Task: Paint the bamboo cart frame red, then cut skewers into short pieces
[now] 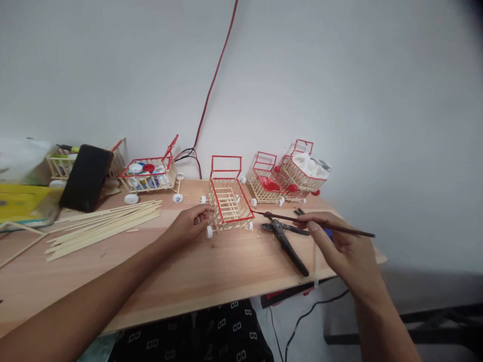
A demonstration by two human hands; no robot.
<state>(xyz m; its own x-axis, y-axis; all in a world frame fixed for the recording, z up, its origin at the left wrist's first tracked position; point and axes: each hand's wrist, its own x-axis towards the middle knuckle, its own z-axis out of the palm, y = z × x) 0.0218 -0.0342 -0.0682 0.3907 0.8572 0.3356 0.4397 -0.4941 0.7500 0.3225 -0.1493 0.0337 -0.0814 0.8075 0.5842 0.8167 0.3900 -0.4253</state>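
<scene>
Nearest the camera, low in the frame, two bare forearms reach up over the wooden surface (211, 271). The right hand (341, 246), right of centre, pinches a thin brush (317, 224) between thumb and fingertips, its handle running out to the right and its tip pointing left, just short of the red rim of a small stick cart (230, 201). Something blue shows behind the fingers; what it is cannot be told. Just left of that hand lie dark pliers (289, 246), jaws away from the camera, handles toward the surface's near edge.

The left hand (188, 223), at centre, curls loosely against the cart's near left corner, fingers touching the frame by a white wheel (209, 232), steadying it. The cart stands upright at centre frame, its top edges and handle already red.

The step in hand looks like painting the cart's rim red. The next stroke seems to call for a firm hold with the left and a light, straight touch of the tip along the thin stick.

To the left lies a bundle of sticks (105, 223). Farther back stand a phone (86, 177), a cart of bottle caps (149, 175), and two more carts (290, 173) at the wall, with a red cable (215, 75) climbing above.
</scene>
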